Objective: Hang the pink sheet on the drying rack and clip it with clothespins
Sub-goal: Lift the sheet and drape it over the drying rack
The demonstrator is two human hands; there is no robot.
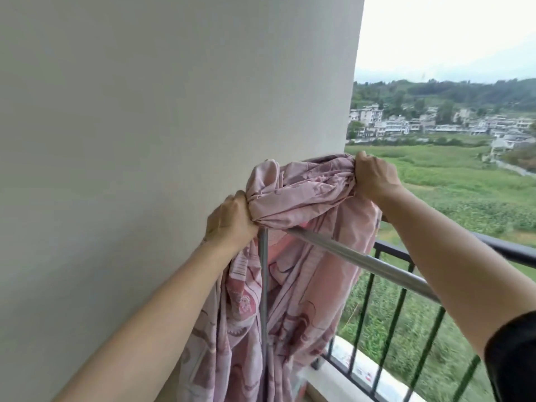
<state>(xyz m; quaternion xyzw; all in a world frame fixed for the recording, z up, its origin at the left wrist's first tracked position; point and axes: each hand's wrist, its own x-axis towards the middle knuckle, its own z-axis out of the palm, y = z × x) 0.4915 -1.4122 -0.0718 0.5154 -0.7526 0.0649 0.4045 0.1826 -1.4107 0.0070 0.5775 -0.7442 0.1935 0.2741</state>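
The pink patterned sheet point(301, 198) is bunched over the end of the drying rack's metal top bar point(362, 261), with long folds hanging down both sides. My left hand point(229, 220) grips a gathered wad of the sheet where the bar meets the rack's upright post point(263, 285). Further out and higher, my right hand point(374, 181) grips another bunch of the same sheet. No clothespins are in sight.
A plain white wall point(145, 140) stands close on the left, right behind the rack. A black balcony railing point(406, 285) runs along the right, on a white ledge point(348, 369), with open fields and houses beyond.
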